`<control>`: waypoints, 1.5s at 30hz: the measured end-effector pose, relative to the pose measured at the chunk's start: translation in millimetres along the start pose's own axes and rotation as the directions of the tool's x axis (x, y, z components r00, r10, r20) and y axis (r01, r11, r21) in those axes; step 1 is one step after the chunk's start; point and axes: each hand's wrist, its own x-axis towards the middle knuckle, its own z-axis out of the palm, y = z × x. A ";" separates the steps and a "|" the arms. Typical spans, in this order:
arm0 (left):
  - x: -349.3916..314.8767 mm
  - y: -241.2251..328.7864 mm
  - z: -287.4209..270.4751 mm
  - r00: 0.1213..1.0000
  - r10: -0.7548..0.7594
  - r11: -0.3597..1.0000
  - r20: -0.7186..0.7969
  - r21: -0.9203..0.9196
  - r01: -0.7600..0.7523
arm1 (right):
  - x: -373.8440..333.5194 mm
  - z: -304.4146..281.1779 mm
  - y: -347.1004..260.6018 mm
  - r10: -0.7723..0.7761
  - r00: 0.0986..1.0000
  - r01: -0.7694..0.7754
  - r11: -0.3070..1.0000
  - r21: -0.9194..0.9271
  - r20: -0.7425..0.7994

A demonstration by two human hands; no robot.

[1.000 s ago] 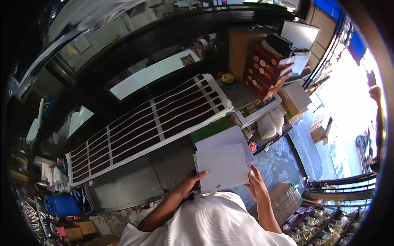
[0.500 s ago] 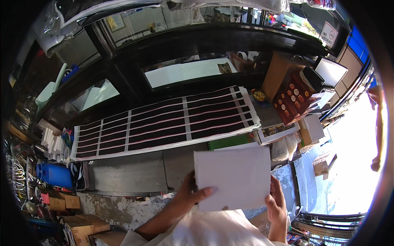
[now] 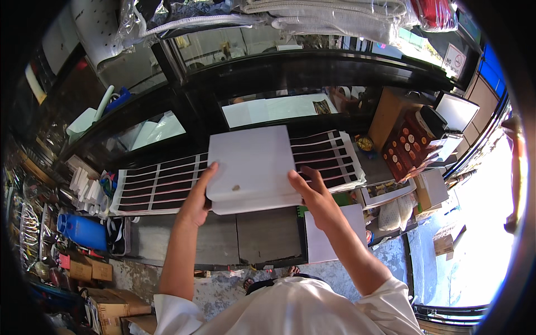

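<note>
Between my two hands is a thick stack of white paper (image 3: 251, 156) with a small brown spot near its near edge. My left hand (image 3: 198, 196) grips its left side, thumb on top and fingers underneath out of sight. On the opposite side my right hand (image 3: 317, 196) holds the right edge, thumb on the near corner. Beneath and behind the stack lie long printed sheets (image 3: 159, 187) with black blocks in rows and white margins, partly covered by it. A loose white sheet (image 3: 335, 237) rests on the counter under my right forearm.
The grey counter (image 3: 184, 240) runs across in front of me. A brown box (image 3: 391, 117) and a dark red patterned box (image 3: 403, 146) stand at the right. A blue container (image 3: 81, 230) is at the left end, with cardboard boxes (image 3: 109, 310) below. Bagged textiles (image 3: 329, 17) hang overhead.
Both hands have carried the white stack forward and to the left, from close to my body to over the printed sheets. More of the loose white sheet on the counter now shows.
</note>
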 end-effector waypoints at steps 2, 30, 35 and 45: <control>17.1 8.8 -11.6 1.000 -0.003 1.000 0.022 -0.003 0.004 | 26.3 15.5 -0.2 0.036 0.999 -0.036 0.999 -0.026 0.003; 13.6 -298.8 109.7 0.863 -0.470 0.808 0.184 0.485 0.336 | -128.9 -192.8 331.5 0.469 0.761 -0.283 0.862 0.420 -0.448; 23.9 -331.9 141.6 0.721 -0.622 0.776 0.305 0.364 0.515 | -123.6 -186.5 343.2 0.398 0.767 -0.183 0.888 0.423 -0.504; 33.6 -360.5 135.7 0.886 -0.348 0.892 0.308 0.399 0.212 | -179.9 -166.9 393.9 0.196 0.827 0.091 0.878 0.469 -0.526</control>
